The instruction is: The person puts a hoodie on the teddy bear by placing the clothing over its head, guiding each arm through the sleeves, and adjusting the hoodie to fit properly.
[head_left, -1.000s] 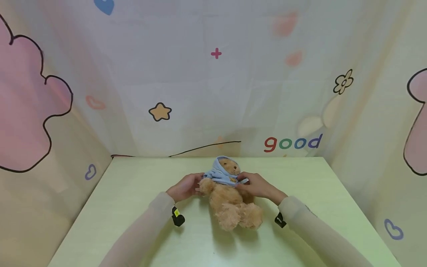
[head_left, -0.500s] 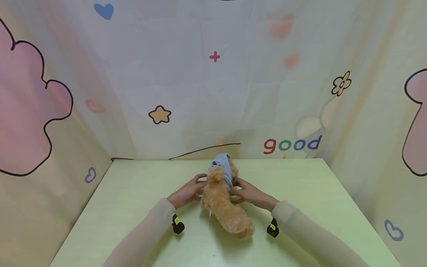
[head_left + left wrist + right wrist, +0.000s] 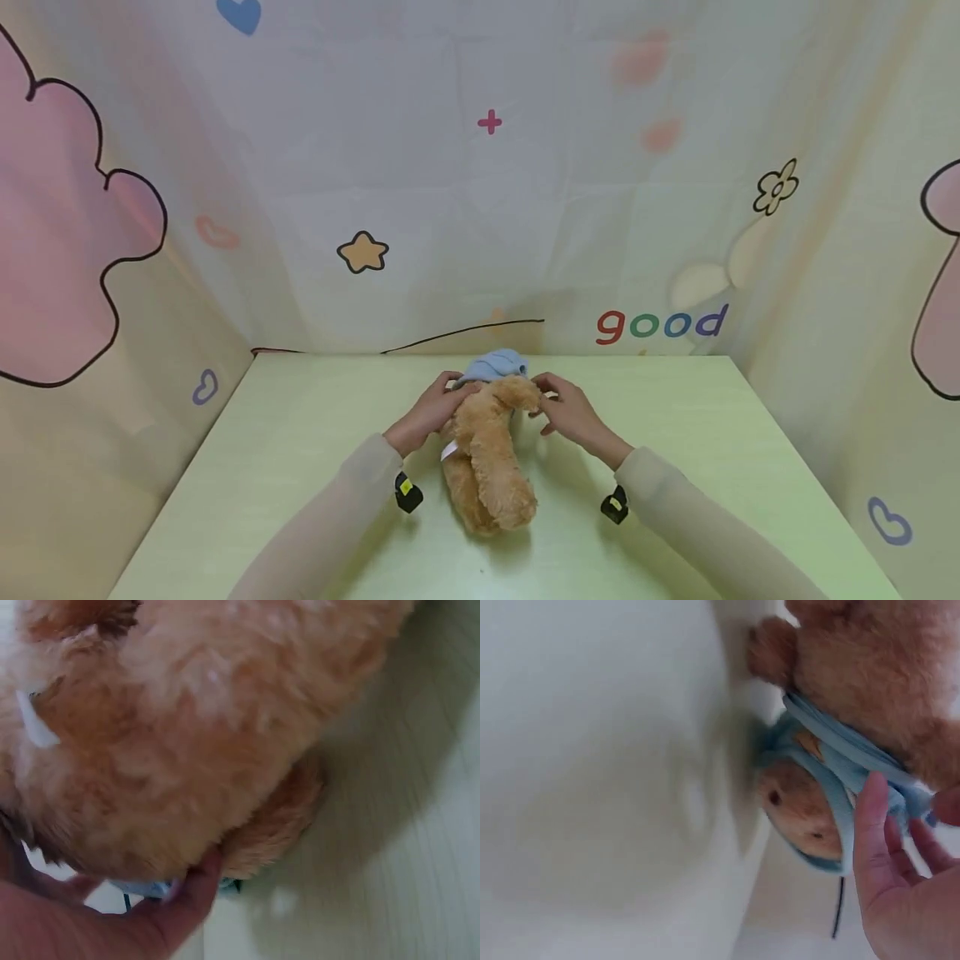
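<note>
A tan plush teddy bear (image 3: 491, 454) in a blue hoodie (image 3: 491, 365) is turned on its side on the table, legs toward the front. Its face (image 3: 802, 810) shows in the right wrist view and is hidden from the head view. A white tag (image 3: 449, 451) sticks out of the fur on its left. My left hand (image 3: 435, 408) grips the bear's upper body from the left, thumb on the fur and other fingers around the back. On the opposite side, my right hand (image 3: 572, 417) has loosely bent fingers right at the bear's raised arm (image 3: 517, 392) and hoodie.
The pale green table (image 3: 322, 417) meets a printed fabric backdrop (image 3: 420, 167) just behind the bear's head. Fabric also hangs along both sides. Black wrist cameras (image 3: 408, 492) hang under the pale sleeves (image 3: 330, 517).
The bear has turned from its back, face up, onto its side, and its face has gone out of the head view. Its legs have swung left. My left hand has moved up onto its body.
</note>
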A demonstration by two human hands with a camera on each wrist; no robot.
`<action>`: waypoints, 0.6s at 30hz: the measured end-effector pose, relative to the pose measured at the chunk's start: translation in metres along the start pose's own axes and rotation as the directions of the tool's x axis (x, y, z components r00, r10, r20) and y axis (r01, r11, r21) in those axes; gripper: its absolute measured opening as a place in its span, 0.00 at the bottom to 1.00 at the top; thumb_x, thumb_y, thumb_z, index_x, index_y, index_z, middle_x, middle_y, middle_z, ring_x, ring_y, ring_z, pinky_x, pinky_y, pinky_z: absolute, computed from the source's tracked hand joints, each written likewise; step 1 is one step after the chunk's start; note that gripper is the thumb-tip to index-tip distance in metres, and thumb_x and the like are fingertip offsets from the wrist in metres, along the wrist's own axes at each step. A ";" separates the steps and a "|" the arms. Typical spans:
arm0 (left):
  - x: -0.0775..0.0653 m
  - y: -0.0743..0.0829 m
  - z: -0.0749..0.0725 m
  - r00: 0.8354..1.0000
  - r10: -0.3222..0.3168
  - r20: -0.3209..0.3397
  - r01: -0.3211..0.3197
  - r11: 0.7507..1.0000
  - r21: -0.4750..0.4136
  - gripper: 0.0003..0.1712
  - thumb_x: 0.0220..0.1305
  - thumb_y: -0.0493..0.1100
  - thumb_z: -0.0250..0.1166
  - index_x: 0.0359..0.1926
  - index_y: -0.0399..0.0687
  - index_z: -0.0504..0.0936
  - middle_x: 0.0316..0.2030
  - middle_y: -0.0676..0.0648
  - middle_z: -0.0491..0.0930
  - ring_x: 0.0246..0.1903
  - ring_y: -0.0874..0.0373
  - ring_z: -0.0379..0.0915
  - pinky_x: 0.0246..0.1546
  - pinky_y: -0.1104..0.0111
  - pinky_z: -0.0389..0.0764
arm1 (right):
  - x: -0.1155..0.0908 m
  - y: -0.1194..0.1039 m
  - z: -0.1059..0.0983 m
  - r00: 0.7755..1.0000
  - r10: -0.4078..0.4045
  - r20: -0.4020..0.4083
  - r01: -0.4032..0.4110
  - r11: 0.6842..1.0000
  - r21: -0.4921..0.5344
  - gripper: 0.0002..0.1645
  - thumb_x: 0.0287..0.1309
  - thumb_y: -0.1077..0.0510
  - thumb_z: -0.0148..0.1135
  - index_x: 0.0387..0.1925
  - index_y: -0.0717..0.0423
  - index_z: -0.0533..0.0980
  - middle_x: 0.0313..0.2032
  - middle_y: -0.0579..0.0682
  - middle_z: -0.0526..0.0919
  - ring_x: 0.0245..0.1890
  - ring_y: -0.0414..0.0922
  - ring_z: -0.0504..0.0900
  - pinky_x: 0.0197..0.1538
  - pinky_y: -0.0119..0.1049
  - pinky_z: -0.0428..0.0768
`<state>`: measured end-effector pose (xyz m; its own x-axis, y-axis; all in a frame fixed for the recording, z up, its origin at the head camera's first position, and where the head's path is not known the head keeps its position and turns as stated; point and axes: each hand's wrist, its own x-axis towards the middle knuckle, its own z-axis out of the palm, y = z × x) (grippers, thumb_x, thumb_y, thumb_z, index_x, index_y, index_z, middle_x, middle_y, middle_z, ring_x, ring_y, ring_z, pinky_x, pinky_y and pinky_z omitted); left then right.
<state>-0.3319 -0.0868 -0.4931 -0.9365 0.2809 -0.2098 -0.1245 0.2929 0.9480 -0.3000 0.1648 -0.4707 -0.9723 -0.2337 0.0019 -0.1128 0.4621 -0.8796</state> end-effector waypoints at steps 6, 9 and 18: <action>-0.004 0.003 -0.001 0.988 0.061 0.141 -0.059 0.998 -0.019 0.32 0.70 0.52 0.47 0.74 0.59 0.60 0.74 0.47 0.58 0.65 0.48 0.64 0.48 0.60 0.74 | 0.000 -0.006 -0.019 0.996 -0.067 -0.056 0.064 0.996 -0.056 0.25 0.72 0.42 0.50 0.58 0.53 0.75 0.60 0.55 0.77 0.58 0.54 0.76 0.49 0.48 0.82; -0.007 0.002 0.000 0.974 0.114 0.193 -0.118 0.993 0.008 0.33 0.68 0.47 0.51 0.74 0.60 0.59 0.73 0.47 0.56 0.62 0.49 0.65 0.49 0.57 0.73 | 0.001 -0.003 -0.022 0.986 -0.159 -0.050 0.143 0.959 -0.243 0.25 0.65 0.45 0.61 0.57 0.54 0.76 0.56 0.55 0.78 0.53 0.53 0.77 0.53 0.47 0.78; -0.008 -0.005 0.003 0.949 0.292 0.118 -0.315 0.877 0.362 0.27 0.64 0.55 0.65 0.62 0.54 0.74 0.57 0.47 0.71 0.53 0.51 0.68 0.48 0.58 0.74 | 0.006 -0.002 -0.024 0.942 -0.321 0.098 0.326 0.805 -0.496 0.22 0.56 0.58 0.66 0.54 0.53 0.79 0.51 0.52 0.79 0.48 0.49 0.80 0.50 0.47 0.80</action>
<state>-0.3228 -0.0882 -0.4973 -0.8867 0.4597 0.0497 0.3043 0.4993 0.8112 -0.3102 0.1827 -0.4575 -0.8594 -0.4527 0.2376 -0.5095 0.7196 -0.4717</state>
